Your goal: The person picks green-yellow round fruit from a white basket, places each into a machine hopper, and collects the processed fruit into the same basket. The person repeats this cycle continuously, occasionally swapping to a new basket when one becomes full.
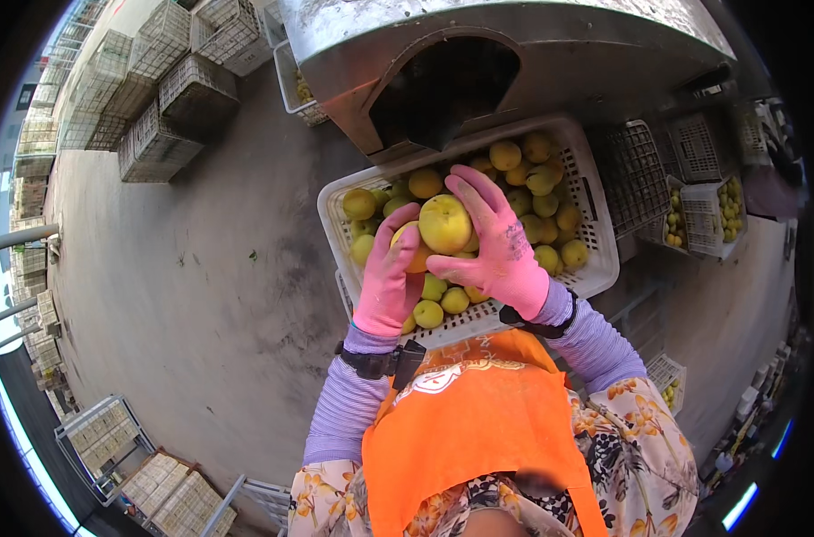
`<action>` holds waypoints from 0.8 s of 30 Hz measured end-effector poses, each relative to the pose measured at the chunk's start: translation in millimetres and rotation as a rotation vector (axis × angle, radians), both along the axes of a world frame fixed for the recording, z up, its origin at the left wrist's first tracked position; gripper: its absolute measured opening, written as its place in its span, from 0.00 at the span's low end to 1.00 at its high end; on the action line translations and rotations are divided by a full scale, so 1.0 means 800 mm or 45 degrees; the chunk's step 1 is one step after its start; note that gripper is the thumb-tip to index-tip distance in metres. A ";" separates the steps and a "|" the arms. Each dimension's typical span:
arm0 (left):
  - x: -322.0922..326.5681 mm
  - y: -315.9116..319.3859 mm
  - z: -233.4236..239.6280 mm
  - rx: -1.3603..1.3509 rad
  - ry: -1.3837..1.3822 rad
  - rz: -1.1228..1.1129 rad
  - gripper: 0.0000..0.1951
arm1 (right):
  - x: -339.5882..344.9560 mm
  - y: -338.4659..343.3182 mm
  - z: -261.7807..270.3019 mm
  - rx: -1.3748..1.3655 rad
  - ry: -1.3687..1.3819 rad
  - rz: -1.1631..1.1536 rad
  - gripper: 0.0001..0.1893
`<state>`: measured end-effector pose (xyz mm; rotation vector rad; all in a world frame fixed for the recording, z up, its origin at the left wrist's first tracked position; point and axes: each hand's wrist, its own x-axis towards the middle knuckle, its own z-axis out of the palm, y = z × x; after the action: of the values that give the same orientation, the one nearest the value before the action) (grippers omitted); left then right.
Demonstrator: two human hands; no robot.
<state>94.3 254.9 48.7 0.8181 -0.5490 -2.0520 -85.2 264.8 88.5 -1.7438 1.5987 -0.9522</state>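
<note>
A white plastic crate [598, 252] of yellow-green round fruit, which look like peaches, stands before me under a metal machine's opening. My left hand [393, 268], in a pink glove, is closed around a yellow-orange fruit [417, 256] above the crate. My right hand [497, 248], gloved the same way, has its thumb and fingers around a larger yellow fruit [446, 223]. That fruit sits close against the one in my left hand. Loose fruit [428, 313] lies below both hands, partly hidden by them.
The metal machine housing [554, 74] rises just beyond the crate. Stacked crates [199, 94] stand at the upper left. More crates with fruit [709, 218] are at the right, beside a dark crate [631, 178]. A metal-framed cart [105, 443] is at the lower left.
</note>
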 end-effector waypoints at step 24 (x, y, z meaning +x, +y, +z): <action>-0.012 -0.025 -0.015 0.083 0.709 0.077 0.29 | -0.006 -0.009 -0.001 -0.113 0.099 -0.048 0.50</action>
<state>84.9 235.1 36.5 0.2650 -0.1444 -2.1258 -90.0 257.8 87.9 -1.8369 1.6666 -0.9985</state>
